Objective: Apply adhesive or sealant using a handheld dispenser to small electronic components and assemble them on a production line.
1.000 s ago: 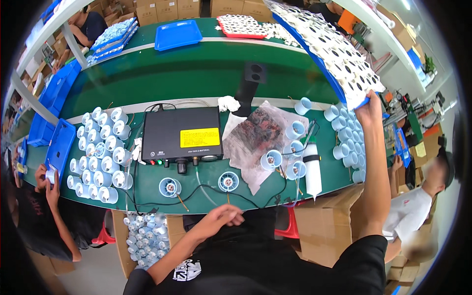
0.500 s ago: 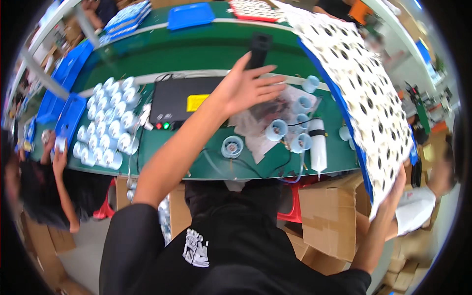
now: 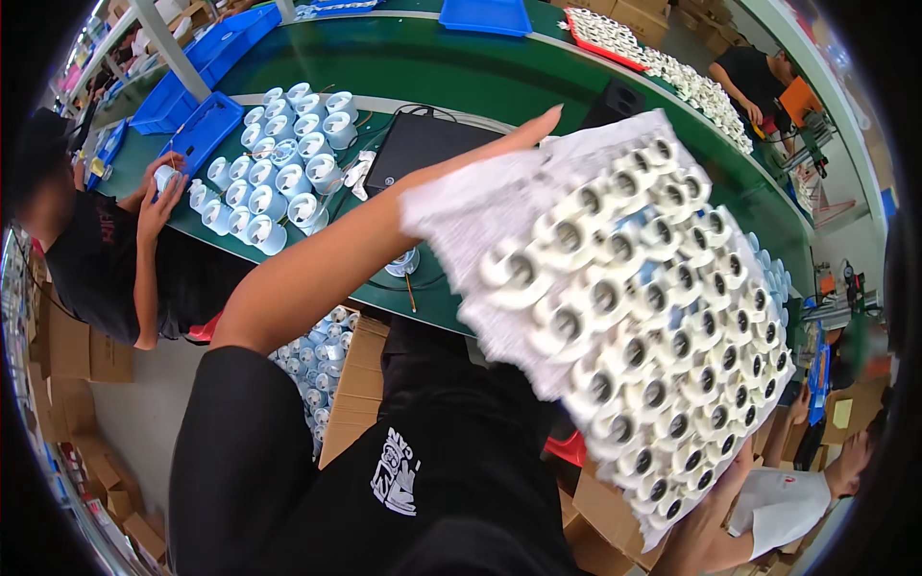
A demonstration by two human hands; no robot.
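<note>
In front of me, tilted over the bench's front edge, is a load of white round plastic parts [image 3: 656, 394] with dark centres. They sit in rows on a fuzzy white sheet [image 3: 456, 206]; blue shows in gaps between them, and the tray beneath is hidden. My right hand [image 3: 727, 483] grips the load's lower right edge, its fingers partly behind it. My left hand [image 3: 526, 134] reaches behind the far left edge. One digit sticks out straight above the sheet, while the other fingers are hidden. A black box-shaped device [image 3: 615, 103] stands just beyond the sheet.
Light blue cups with white fittings [image 3: 274, 178] stand grouped on the green bench [image 3: 384, 67], left of a black box [image 3: 413, 149]. An open carton of similar cups [image 3: 331, 370] stands below. Co-workers sit left [image 3: 106, 245] and right [image 3: 788, 499]. A red tray [image 3: 605, 40] lies across the bench.
The loaded tray has swung from the right side to in front of me, covering the bench's right part. My left hand has gone behind its edge. The view has turned rightward.
</note>
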